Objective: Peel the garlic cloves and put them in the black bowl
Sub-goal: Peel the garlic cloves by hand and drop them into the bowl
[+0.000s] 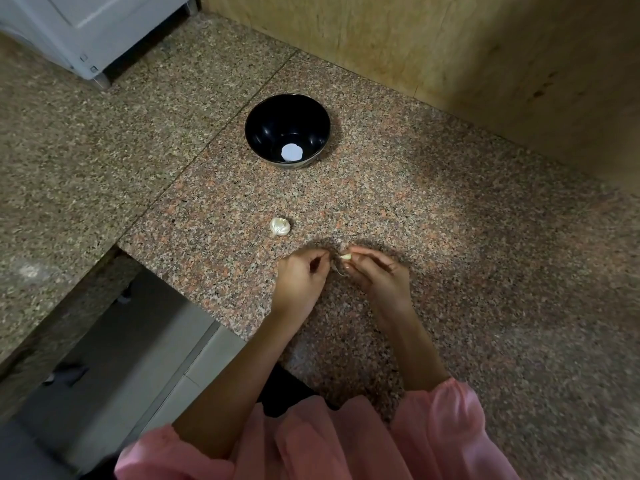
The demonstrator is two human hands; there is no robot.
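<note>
On granite counter (pixel 450 220), right hand (pixel 379 277) pinches garlic clove (pixel 345 257); left hand (pixel 300 278) curled, contents unclear.

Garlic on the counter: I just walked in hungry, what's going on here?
A person is peeling a garlic clove over the granite counter. The right hand pinches it, and the left hand works close beside it. A garlic bulb lies nearby. The black bowl beyond shows no cloves yet.
</note>
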